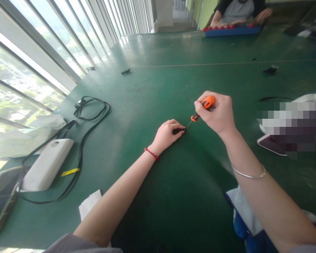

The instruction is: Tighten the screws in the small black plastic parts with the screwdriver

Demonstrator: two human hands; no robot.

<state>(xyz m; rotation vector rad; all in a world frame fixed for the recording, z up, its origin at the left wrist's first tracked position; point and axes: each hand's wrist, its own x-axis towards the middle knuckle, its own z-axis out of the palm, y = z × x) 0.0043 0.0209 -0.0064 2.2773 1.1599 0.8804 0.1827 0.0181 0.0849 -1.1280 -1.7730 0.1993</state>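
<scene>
My right hand [216,111] is closed around the orange and black handle of a screwdriver [195,117]. The screwdriver slants down to the left, its thin metal shaft reaching a small black part [178,131]. That part is pinched by the fingers of my left hand [169,135], low over the green table [147,91]. At this size I cannot tell whether the tip sits in a screw, nor what kind of part it is.
At left lie a looped black cable [81,154], a white box-shaped device [48,165] and a dark tablet-like object [1,196]. White paper [90,203] is beside my left forearm, blue-white cloth [249,218] under my right. Across the table a person [238,14] sits behind a blue tray [231,32].
</scene>
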